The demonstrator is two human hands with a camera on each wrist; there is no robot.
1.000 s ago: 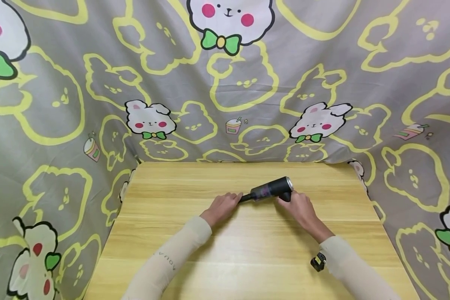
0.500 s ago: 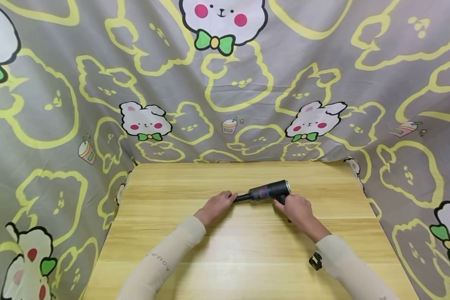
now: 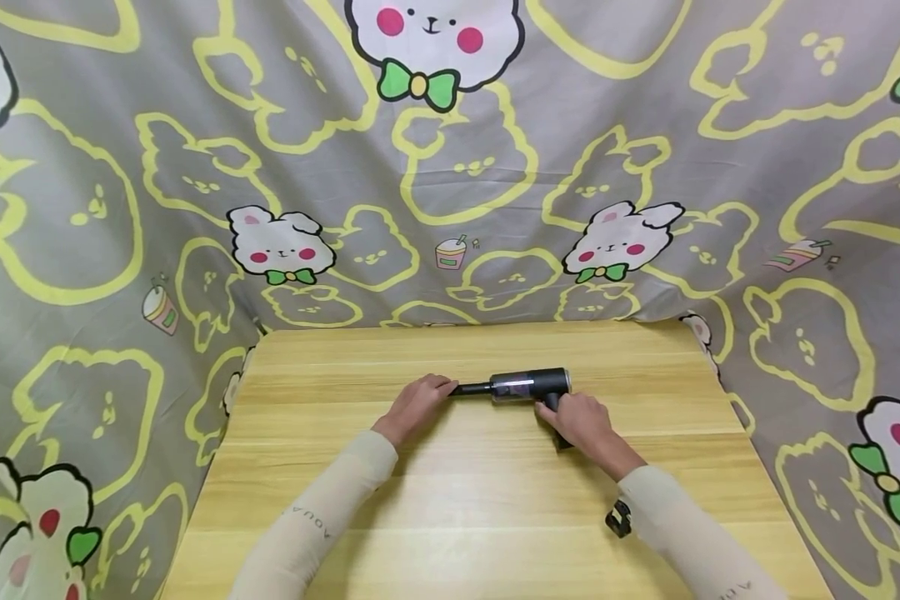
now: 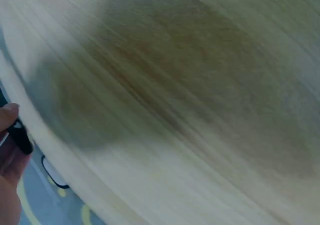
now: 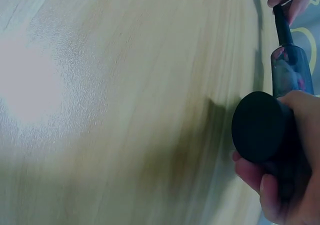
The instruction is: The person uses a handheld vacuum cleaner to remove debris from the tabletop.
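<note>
A black handheld vacuum cleaner [image 3: 547, 382] with a see-through dust cup [image 3: 512, 386] lies crosswise between my two hands in the head view. My right hand [image 3: 585, 423] grips its handle, whose lower end shows below the fingers. At the other end, my left hand [image 3: 420, 404] pinches the slim black nozzle [image 3: 471, 389] near its tip. The right wrist view shows fingers curled around the handle, with the round black handle base [image 5: 257, 127] facing the camera. In the left wrist view, thumb and fingers hold the dark nozzle tip [image 4: 19, 135] at the left edge.
The wooden table [image 3: 450, 500] spreads under both arms. A grey curtain [image 3: 390, 183] with yellow outlines and cartoon rabbits surrounds it at the back and both sides. A small black buckle-like piece [image 3: 618, 518] sits at the right wrist.
The vacuum cleaner has swung from a slant to nearly level, its body end lowering. Its handle has come into view below my right hand. Both hands have shifted left in the head view.
</note>
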